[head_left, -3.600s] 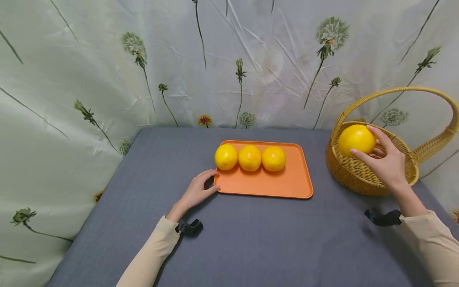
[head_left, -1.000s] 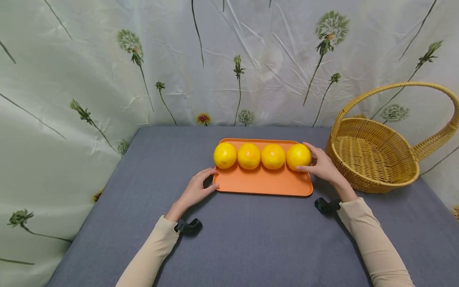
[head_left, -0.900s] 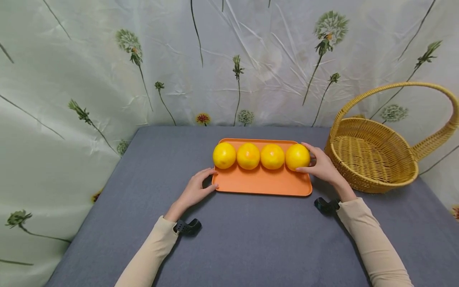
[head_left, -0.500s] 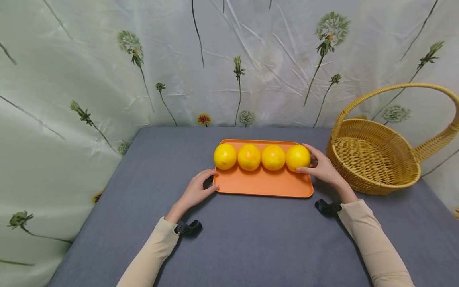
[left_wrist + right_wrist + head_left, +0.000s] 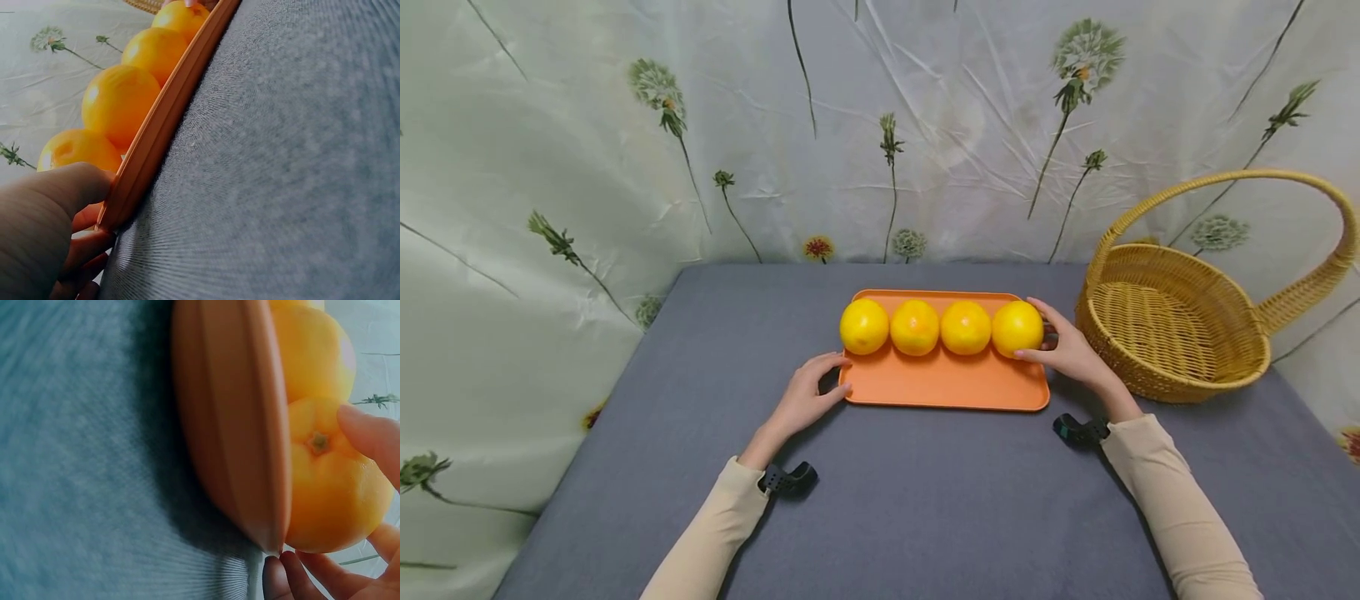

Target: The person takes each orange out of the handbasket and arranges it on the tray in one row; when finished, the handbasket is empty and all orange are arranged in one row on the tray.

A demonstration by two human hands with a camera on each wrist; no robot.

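Note:
On the grey cloth lies a rectangular orange tray [image 5: 943,387] with a row of yellow-orange oranges along its far side. My right hand [image 5: 1071,350] holds the rightmost orange [image 5: 1017,329], thumb on its near side and fingers round its right. In the right wrist view that orange [image 5: 337,494] sits inside the tray rim, its star-shaped stem end facing the camera. Three other oranges [image 5: 914,327] stand to its left, close together. My left hand [image 5: 805,396] grips the tray's left end with thumb and fingers; some of its fingers are partly hidden in the left wrist view.
A woven wicker basket [image 5: 1180,387] with a tall arched handle stands right of the tray, no fruit visible inside. Behind the table [image 5: 925,500] hangs a pale curtain [image 5: 850,167] with dandelion print. Black bands [image 5: 790,479] are worn on both wrists.
Compared with the earliest frame, my right hand has brought an orange from the basket leftward onto the tray's right end. Over the last second both hands stay put; only the head view shifts slightly.

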